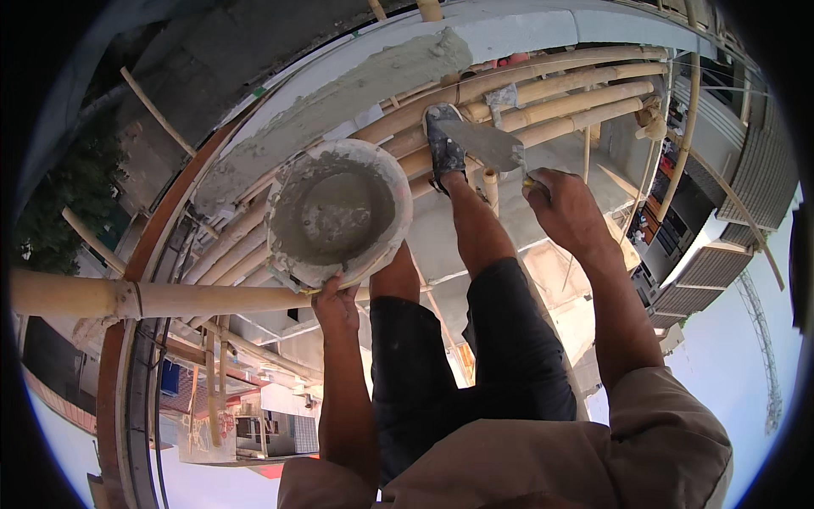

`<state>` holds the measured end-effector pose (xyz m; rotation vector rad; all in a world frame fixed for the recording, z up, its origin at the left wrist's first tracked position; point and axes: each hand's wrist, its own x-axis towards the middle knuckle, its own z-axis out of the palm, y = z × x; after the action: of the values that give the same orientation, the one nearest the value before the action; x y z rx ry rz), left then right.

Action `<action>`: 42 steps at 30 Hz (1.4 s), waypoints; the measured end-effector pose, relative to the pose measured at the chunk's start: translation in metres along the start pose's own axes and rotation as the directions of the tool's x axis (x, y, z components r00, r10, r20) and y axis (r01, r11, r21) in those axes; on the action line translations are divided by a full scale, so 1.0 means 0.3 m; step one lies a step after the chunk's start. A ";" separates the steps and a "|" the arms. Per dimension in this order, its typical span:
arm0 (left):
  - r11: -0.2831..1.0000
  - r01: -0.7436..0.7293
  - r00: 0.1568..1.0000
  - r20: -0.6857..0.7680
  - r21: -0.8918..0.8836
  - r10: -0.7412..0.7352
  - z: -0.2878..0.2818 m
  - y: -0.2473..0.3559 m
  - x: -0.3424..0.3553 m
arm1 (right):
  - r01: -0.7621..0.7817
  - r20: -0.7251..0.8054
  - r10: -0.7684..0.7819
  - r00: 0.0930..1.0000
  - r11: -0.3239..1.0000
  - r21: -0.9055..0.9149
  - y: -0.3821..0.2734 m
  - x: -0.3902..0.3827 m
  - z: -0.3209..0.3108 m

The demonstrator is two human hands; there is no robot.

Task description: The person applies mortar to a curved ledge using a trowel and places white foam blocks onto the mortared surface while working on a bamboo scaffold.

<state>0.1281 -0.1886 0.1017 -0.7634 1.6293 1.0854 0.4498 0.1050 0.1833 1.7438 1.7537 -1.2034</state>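
Observation:
My left hand [336,307] is closed on the near rim of a round bucket [393,174], whose inside is coated with wet grey mortar [339,212]. In my right hand [570,206] is the handle of a trowel [483,145]. Its grey-smeared blade points left, above my sandalled foot [443,140] in the picture and apart from the bucket. Beyond the bucket runs a pale block wall [517,32], with a rough band of mortar [373,81] spread along its top.
I stand on bamboo poles [585,83] laid side by side along the wall. A thick bamboo pole [203,300] crosses at the left, by a brown beam [153,246]. Gaps between the poles show lower levels. Roofs [746,182] and a crane [763,339] appear at the right.

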 end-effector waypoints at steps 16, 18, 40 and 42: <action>0.990 -0.020 1.000 -0.017 0.138 0.023 0.014 0.055 0.027 | -0.236 0.170 0.216 0.961 0.328 0.915 0.057 0.278 0.257; 0.988 -0.004 1.000 -0.021 0.153 0.008 0.014 0.059 0.035 | -0.126 0.032 0.177 0.984 0.554 0.823 0.030 0.267 0.320; 0.903 0.054 0.997 0.027 0.427 -0.072 0.049 0.166 0.075 | 0.019 -0.213 0.272 0.938 0.577 0.816 0.086 0.279 0.482; 0.876 -0.011 0.999 0.034 0.481 -0.006 0.074 0.170 0.073 | 0.013 -0.129 0.309 0.942 0.352 0.936 0.020 0.230 0.527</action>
<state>0.0855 -0.1474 0.0934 -0.4063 1.7712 0.6404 0.3990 0.0233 0.0401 2.7368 0.8844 -2.2164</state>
